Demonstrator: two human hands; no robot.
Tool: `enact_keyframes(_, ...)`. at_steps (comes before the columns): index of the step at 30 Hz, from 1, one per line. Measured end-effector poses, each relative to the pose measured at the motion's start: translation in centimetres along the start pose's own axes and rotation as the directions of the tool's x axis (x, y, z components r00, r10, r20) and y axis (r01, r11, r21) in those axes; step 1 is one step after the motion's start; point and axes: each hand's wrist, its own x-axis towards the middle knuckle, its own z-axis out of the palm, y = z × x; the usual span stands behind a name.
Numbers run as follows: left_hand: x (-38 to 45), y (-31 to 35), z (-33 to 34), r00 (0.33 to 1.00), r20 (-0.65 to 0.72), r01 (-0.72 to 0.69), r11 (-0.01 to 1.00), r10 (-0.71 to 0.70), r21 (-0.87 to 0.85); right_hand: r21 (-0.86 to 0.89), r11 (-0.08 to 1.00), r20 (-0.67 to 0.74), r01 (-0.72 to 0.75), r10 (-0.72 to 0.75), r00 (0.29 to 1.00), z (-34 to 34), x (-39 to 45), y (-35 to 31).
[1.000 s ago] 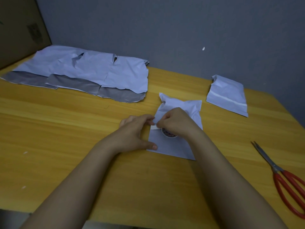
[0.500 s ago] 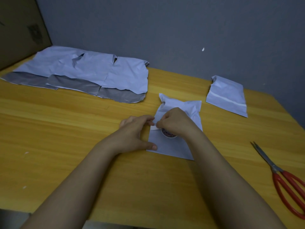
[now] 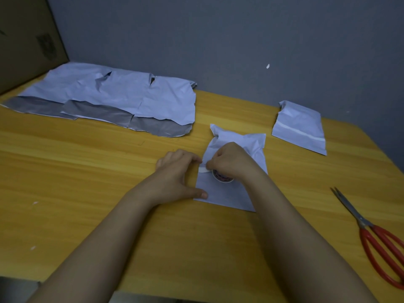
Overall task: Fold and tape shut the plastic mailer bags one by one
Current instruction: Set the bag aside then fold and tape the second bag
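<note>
Surface (image 3: 91, 193): yellow wood-grain top, dimly lit, with a few white flecks toward its left part. Behind it a plain grey wall (image 3: 240, 40) bearing one small white mark; a cardboard box (image 3: 28, 40) stands at the far left, cut off by the frame.

Mailer (image 3: 225, 193): white, folded, lying flat under both hands. Left hand (image 3: 177, 173) rests at its left edge, thumb pressed on the near corner, fingers (image 3: 192, 157) curled toward the tape strip (image 3: 203, 170). Right hand (image 3: 229, 160) sits on the mailer, fingers curled and pinching at the strip beside the tape roll (image 3: 223, 177). The roll is mostly hidden beneath that hand; only a printed rim shows. Who holds the strip's end is hard to make out.

Flat mailers (image 3: 113, 95): several overlapping, grey flaps open, well beyond the left fingers.

Taped mailer (image 3: 299, 125): beyond and right of the right fingers, apart.

Scissors (image 3: 376, 241): red handles, closed, well right of the fingers, handles partly cut off.
</note>
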Motion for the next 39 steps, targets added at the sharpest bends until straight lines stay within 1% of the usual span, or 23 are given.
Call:
enact_keyframes(6,-0.28,-0.13,0.0,1.0,-0.019,0.001,1.0,-0.001,0.008,0.004,1.0,0.002,-0.011,0.011,1.0,0.02,0.1,-0.02)
enact_keyframes(23,-0.33,-0.36,-0.03,1.0,0.004,-0.012,1.0,0.012,0.02,0.001,1.0,0.013,-0.015,0.015,1.0,-0.01,0.22,-0.09)
enact_keyframes(33,-0.41,-0.65,0.15,0.999,-0.018,-0.033,0.999,0.034,0.036,-0.056,0.998,0.018,-0.021,0.022,1.0,0.04,0.48,-0.25)
enact_keyframes(39,-0.68,-0.47,-0.07,0.996,-0.036,-0.078,0.99,0.082,0.114,-0.121,0.992,0.032,-0.043,0.047,0.998,-0.05,0.65,-0.6)
